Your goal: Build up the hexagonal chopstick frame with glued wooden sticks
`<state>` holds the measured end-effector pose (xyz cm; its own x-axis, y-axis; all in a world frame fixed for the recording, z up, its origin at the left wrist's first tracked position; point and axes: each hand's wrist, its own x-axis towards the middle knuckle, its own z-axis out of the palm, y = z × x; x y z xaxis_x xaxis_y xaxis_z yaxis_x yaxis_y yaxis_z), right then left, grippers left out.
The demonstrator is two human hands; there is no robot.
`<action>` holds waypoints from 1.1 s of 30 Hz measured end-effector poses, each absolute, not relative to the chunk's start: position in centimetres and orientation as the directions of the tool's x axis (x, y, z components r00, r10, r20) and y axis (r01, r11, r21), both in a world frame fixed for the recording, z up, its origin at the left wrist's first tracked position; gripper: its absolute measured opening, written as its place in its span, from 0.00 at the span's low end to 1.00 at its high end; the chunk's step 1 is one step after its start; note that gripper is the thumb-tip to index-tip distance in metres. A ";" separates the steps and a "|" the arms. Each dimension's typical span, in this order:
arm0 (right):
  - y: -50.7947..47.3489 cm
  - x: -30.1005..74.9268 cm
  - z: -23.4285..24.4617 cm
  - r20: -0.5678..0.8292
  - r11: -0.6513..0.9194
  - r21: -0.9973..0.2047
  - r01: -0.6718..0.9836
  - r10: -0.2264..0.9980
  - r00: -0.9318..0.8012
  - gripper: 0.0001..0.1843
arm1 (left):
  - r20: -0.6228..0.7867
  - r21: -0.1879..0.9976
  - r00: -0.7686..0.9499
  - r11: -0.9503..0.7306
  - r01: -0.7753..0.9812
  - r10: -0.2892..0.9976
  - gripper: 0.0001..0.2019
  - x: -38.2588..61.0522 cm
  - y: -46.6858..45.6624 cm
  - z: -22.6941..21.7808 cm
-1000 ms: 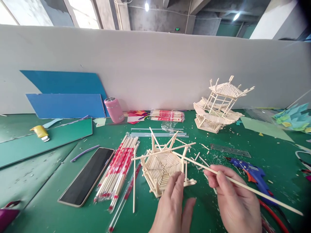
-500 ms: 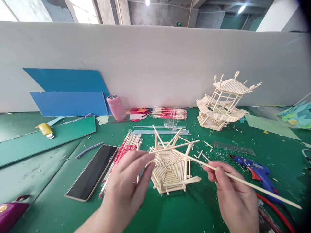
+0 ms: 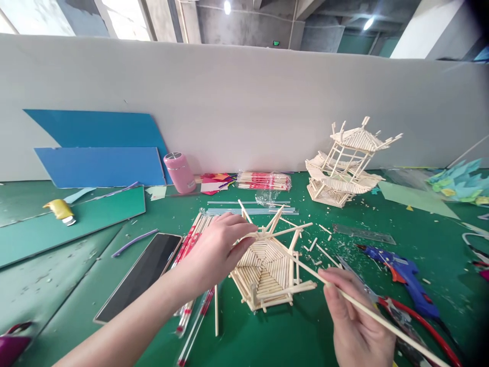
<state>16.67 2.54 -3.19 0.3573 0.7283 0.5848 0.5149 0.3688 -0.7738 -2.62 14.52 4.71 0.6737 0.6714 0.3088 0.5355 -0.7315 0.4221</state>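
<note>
A partly built model of thin wooden sticks (image 3: 263,275), with a many-sided base and slanting sticks around its rim, sits on the table in front of me. My left hand (image 3: 223,247) reaches over its far left side, thumb and fingers closed on the left end of a wooden stick (image 3: 294,229) that lies across the upright sticks. In my right hand (image 3: 357,318), a long wooden stick (image 3: 385,322) is pinched between thumb and fingers. Its far tip points into the model's back part, and its other end runs toward the lower right.
Packs of sticks (image 3: 191,326) lie left of the model beside a phone (image 3: 141,275). A blue glue gun (image 3: 405,275) and red-handled pliers (image 3: 420,318) are at right. A finished-looking stick pavilion (image 3: 347,163) stands behind, near the white partition (image 3: 244,107). Stick scraps litter the green table.
My left hand has moved up and right onto the crossing stick, its fingers closing. The right hand has shifted slightly down and left with its stick. The view has shifted a little.
</note>
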 end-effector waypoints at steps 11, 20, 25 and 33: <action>2.7 16.1 -3.7 0.472 0.307 -0.868 0.391 0.755 0.455 0.10 | 0.258 0.411 0.730 -0.756 0.510 0.633 0.12 -2.0 15.1 4.4; 3.1 15.6 -3.8 0.392 0.285 -0.917 0.278 0.765 0.511 0.09 | 0.315 0.317 0.772 -0.828 0.462 0.552 0.10 -1.5 15.3 4.4; 3.1 15.5 -4.0 0.371 0.301 -0.929 0.217 0.747 0.552 0.08 | 0.305 0.281 0.766 -0.822 0.495 0.565 0.10 -1.3 15.1 4.1; 3.4 15.4 -4.2 0.364 0.288 -0.931 0.223 0.749 0.553 0.09 | 0.386 0.208 0.763 -0.854 0.476 0.519 0.11 -1.3 15.1 3.4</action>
